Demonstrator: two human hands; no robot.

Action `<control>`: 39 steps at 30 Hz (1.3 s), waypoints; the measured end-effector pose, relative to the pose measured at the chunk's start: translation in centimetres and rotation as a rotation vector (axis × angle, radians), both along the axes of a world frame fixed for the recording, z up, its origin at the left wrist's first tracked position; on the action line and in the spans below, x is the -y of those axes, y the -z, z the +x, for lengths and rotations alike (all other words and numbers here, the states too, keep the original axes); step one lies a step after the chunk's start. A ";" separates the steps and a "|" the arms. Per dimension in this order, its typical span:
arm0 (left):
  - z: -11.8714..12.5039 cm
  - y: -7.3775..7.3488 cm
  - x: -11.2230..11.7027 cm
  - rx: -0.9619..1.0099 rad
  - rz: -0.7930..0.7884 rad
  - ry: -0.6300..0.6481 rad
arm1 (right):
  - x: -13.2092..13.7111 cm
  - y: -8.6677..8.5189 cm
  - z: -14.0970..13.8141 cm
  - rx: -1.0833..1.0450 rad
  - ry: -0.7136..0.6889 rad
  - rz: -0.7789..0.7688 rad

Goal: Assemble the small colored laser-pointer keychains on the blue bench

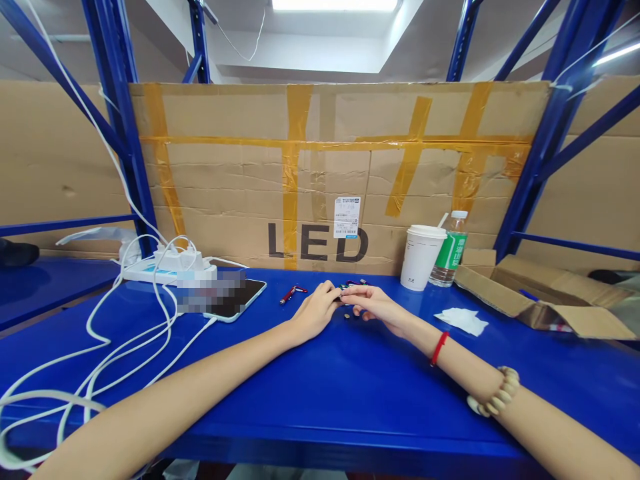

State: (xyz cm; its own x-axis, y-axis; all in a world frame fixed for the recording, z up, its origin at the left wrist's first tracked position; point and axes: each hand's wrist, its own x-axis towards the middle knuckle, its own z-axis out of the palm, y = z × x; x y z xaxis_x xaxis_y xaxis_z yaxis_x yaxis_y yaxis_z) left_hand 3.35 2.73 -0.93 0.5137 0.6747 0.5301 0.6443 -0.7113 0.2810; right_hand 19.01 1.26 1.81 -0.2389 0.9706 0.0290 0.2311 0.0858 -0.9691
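Note:
My left hand (pixel 316 312) rests over the blue tabletop, its fingers bent and closed around something too small to make out. Meeting it from the right, my right hand (pixel 379 308) has its fingertips pinched at the same spot, where a small dark piece partly shows. Several small dark and coloured pieces (pixel 356 283) lie just behind the fingers, partly hidden. A tiny tan piece (pixel 347 317) is on the table between the hands. To the left of my left hand lies a slim red object (pixel 290 295) with a metallic end, resembling a pen or small tool.
A phone (pixel 240 300), a white power strip (pixel 165 270) and looping white cables (pixel 165 327) occupy the left. On the right stand a white lidded cup (pixel 421 259), a water bottle (pixel 451 250), a crumpled tissue (pixel 463 321) and an open cardboard box (pixel 540 293). A cardboard wall (pixel 240 187) closes the back.

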 end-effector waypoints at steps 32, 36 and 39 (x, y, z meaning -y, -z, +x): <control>0.1 -0.5 0.6 0.028 0.015 0.059 | -1.0 0.3 2.0 0.915 -0.152 0.627; 0.1 -0.4 0.4 0.092 -0.030 0.097 | -1.4 0.5 2.0 0.833 0.024 0.737; 0.1 -0.6 0.6 0.145 -0.042 0.093 | -1.1 0.1 1.7 0.566 0.157 0.809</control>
State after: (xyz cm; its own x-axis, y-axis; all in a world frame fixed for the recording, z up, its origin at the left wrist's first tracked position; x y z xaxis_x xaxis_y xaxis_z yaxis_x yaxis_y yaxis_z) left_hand 3.49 2.14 -0.36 0.4955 0.6510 0.5751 0.5268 -0.7516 0.3969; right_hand 20.73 2.38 1.73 -0.2925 0.7307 0.6168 0.7059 0.6001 -0.3762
